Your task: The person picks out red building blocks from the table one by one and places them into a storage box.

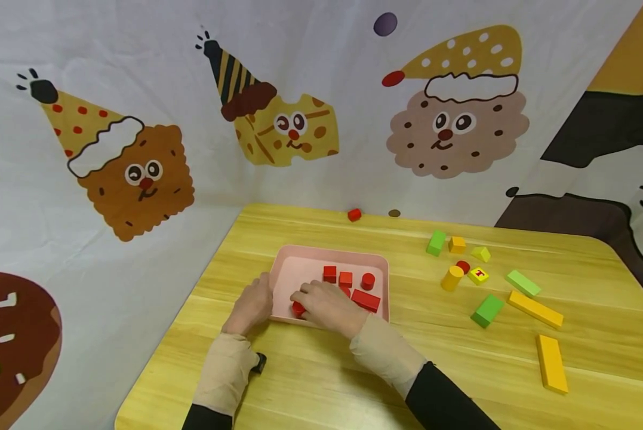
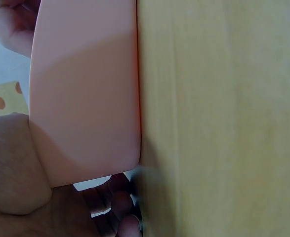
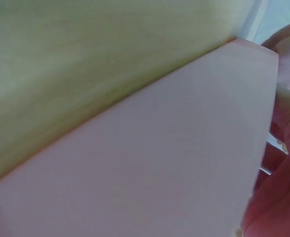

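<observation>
A shallow pink tray (image 1: 289, 276) stands on the table with several red blocks inside. My left hand (image 1: 254, 304) grips the tray's left end; in the left wrist view its thumb (image 2: 14, 165) lies over the rim and the fingers are outside the wall. My right hand (image 1: 332, 306) reaches in over the near side, its fingertips around a small red block (image 1: 298, 309) near the tray's front left. Right of it lie a red cylinder (image 1: 368, 281), a long red block (image 1: 366, 300) and two red cubes. In the right wrist view the tray wall hides the right fingertips.
Several loose green, yellow and orange blocks lie on the right of the table, among them an orange cylinder (image 1: 452, 278) and a green block (image 1: 488, 311). One red block (image 1: 354, 215) is at the back edge. A small black object (image 1: 259, 363) shows by the left wrist.
</observation>
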A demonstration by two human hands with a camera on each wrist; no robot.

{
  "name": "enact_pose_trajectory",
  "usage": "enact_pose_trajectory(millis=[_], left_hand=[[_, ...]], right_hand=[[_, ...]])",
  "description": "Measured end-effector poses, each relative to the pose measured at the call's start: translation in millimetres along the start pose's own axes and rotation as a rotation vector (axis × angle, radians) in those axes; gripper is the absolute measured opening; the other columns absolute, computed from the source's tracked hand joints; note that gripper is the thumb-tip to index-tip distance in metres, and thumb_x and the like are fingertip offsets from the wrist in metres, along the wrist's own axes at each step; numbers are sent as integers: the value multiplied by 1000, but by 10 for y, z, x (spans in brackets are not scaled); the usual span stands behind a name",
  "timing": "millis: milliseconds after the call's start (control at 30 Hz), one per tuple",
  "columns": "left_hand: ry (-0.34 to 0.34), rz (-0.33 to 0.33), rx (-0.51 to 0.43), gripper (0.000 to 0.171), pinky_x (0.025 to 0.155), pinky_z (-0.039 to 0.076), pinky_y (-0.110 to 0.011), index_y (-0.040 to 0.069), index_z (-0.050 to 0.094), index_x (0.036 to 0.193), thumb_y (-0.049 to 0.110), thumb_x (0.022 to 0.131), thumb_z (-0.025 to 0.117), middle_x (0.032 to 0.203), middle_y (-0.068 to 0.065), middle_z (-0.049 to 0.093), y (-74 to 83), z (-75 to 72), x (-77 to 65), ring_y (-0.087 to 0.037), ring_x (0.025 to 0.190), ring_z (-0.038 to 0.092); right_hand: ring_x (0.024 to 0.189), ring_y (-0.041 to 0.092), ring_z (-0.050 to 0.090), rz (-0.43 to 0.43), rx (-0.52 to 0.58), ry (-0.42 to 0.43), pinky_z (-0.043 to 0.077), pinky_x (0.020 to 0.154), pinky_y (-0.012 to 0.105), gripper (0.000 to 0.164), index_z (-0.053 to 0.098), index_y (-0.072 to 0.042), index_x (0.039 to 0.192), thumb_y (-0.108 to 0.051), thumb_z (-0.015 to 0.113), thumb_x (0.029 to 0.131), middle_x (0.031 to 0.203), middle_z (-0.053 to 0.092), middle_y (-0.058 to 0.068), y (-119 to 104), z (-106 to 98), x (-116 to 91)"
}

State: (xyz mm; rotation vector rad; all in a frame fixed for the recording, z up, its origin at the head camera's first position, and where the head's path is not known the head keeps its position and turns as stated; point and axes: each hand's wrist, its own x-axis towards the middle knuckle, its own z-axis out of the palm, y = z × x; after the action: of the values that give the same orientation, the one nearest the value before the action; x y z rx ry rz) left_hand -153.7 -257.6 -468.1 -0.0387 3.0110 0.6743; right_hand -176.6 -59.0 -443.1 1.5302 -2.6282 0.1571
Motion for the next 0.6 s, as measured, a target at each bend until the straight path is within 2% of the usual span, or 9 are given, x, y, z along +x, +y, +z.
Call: enact_pose_trajectory(millis=[300,600], left_hand=[[-1,-10,7,22,70,49,-51,-3,44,118,8,100,39,92,-18,53,15,14,10,-38,84,58],[-12,-14,7,26,72,49,-50,-4,43,123,8,101,38,94,-18,53,-12,29,26,-35,83,57]], right_hand=[[93,16,58,55,78,5,49,83,29,30,68,-15,116,-22,73,88,106,64,-1,107,-134,-167],[96,18,59,114,146,95,49,86,34,33,67,-12,116,-18,76,85,106,64,1,324,-253,-460]])
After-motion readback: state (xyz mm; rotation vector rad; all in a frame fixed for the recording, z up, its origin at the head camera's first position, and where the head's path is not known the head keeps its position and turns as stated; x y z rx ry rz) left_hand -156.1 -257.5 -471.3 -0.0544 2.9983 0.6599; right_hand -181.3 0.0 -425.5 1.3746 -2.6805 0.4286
